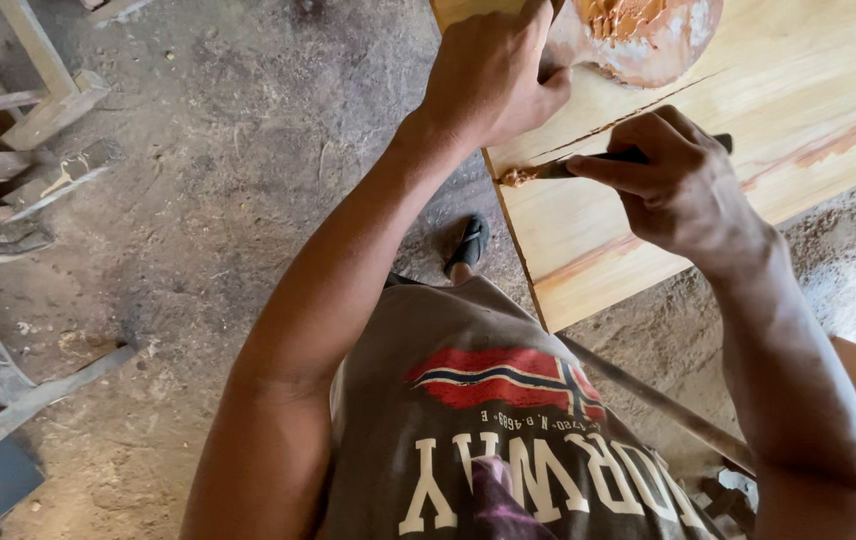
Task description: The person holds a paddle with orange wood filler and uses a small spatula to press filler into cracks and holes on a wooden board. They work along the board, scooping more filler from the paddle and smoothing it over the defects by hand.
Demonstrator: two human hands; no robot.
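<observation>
The right hand (pixel 683 185) has its grip clamped around the dark handle of a putty knife (pixel 573 165), fingers curled over it and thumb on top, the blade pointing left along a crack in a pale wooden panel (pixel 828 90). A dab of orange-brown filler (pixel 518 177) sits on the blade tip, right at the panel's left edge. The left hand (pixel 493 70) is farther away, its grip closed over the rim of a round dish (pixel 648 40) smeared with the same orange-brown paste, which rests on the panel near its far left corner. The two hands are close but apart, the crack running between them. The panel lies flat as the working surface, light yellow with reddish streaks in the grain, and fills the far right of the scene. Below it is a dusty earth floor (pixel 228 160), where one foot in a dark sandal (pixel 469 243) stands just beside the panel's edge. Rough timber offcuts (pixel 33 110) lie stacked at the far left. The person wears a grey printed T-shirt (pixel 488 440), seen at the near edge.
</observation>
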